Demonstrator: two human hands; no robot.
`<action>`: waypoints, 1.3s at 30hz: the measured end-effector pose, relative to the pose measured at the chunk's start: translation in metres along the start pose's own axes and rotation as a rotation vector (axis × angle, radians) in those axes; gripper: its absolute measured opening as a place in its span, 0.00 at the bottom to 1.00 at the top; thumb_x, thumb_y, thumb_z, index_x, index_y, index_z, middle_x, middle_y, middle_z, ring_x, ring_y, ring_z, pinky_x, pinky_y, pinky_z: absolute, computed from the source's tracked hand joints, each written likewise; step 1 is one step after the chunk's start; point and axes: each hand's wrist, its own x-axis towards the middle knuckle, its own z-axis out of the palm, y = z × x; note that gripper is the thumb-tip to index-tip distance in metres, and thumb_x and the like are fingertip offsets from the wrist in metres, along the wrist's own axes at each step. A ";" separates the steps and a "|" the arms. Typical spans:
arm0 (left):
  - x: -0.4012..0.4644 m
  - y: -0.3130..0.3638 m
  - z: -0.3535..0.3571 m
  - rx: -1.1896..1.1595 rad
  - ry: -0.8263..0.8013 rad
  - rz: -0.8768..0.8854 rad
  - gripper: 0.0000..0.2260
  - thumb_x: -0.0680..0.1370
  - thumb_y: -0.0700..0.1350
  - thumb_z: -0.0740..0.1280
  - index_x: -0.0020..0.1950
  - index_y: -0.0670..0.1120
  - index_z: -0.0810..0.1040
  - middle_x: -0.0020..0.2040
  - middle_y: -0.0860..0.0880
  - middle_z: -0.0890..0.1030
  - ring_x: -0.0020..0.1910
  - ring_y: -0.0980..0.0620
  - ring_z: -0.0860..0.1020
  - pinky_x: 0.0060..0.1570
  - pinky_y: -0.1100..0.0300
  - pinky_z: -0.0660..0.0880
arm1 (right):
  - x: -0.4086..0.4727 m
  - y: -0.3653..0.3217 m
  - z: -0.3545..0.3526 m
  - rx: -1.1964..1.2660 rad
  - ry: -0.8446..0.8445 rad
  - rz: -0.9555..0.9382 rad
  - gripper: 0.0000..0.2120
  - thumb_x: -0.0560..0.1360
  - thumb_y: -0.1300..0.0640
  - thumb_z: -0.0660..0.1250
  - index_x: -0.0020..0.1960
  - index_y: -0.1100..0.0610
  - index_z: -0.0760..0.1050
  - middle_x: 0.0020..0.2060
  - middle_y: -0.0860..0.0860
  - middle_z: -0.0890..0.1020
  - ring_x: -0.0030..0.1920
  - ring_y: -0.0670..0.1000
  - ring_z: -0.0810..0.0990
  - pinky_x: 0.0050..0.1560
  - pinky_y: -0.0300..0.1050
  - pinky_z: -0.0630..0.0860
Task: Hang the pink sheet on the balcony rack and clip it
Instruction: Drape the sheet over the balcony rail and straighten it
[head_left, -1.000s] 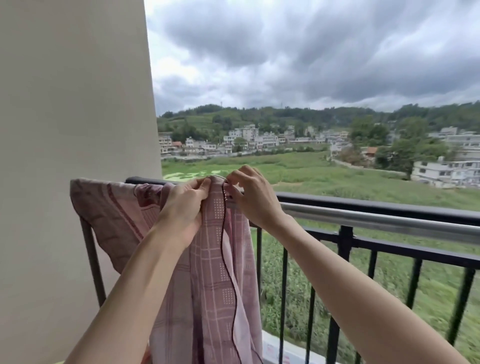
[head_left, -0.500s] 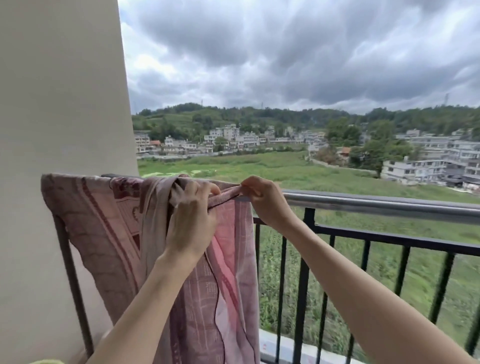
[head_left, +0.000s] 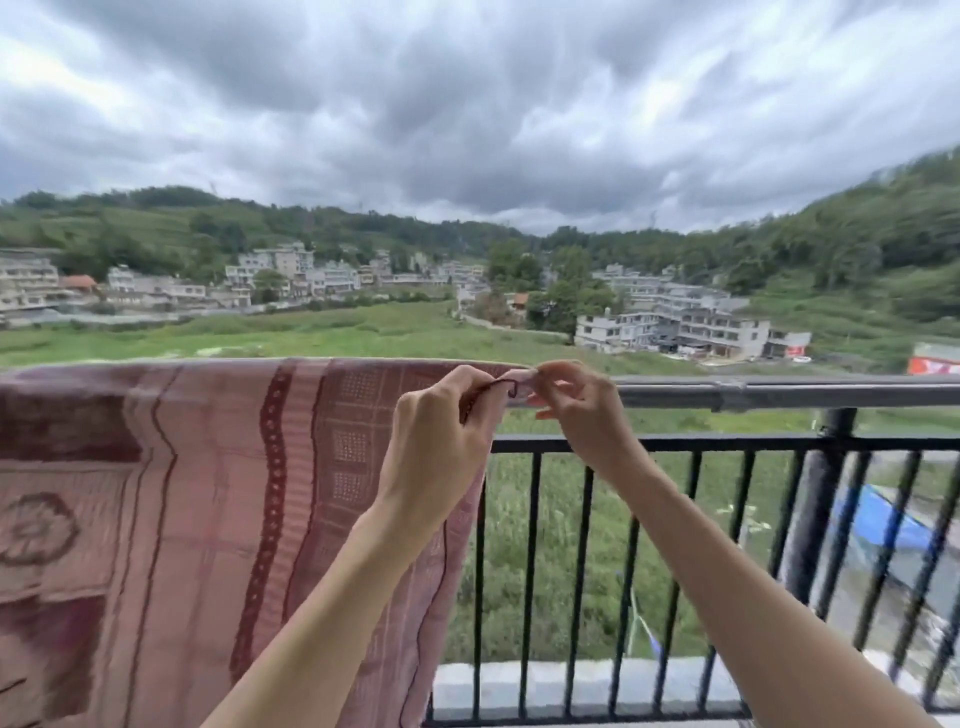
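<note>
Pink sheet (head_left: 208, 493) draped over rail (head_left: 779, 393), spread left. Left hand (head_left: 441, 441) and right hand (head_left: 576, 410) fingers clamped on sheet's top right corner at rail.

Matt woven cloth sheet (head_left: 218, 493), metal rail (head_left: 779, 393)

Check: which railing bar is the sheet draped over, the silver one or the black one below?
The silver top rail: the pink sheet folds over it. The black crossbar lower down stays bare.
</note>
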 end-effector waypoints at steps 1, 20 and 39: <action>0.006 0.014 0.022 -0.023 0.003 0.010 0.07 0.77 0.47 0.66 0.50 0.45 0.80 0.33 0.53 0.81 0.23 0.59 0.74 0.22 0.71 0.66 | -0.002 0.008 -0.023 0.021 0.007 0.046 0.07 0.76 0.62 0.64 0.44 0.53 0.79 0.40 0.52 0.81 0.38 0.50 0.80 0.40 0.42 0.79; 0.070 0.169 0.310 -0.369 -0.109 -0.039 0.09 0.75 0.41 0.67 0.36 0.43 0.81 0.28 0.51 0.79 0.24 0.58 0.73 0.22 0.69 0.66 | -0.036 0.093 -0.333 0.128 0.037 0.344 0.06 0.75 0.60 0.65 0.51 0.59 0.78 0.46 0.52 0.83 0.48 0.50 0.82 0.50 0.42 0.79; 0.112 0.301 0.578 -0.544 -0.310 -0.099 0.07 0.75 0.42 0.67 0.43 0.43 0.84 0.35 0.51 0.82 0.33 0.61 0.77 0.32 0.72 0.71 | -0.028 0.206 -0.557 0.131 0.374 0.296 0.09 0.76 0.65 0.62 0.42 0.59 0.80 0.34 0.49 0.82 0.37 0.47 0.80 0.39 0.38 0.77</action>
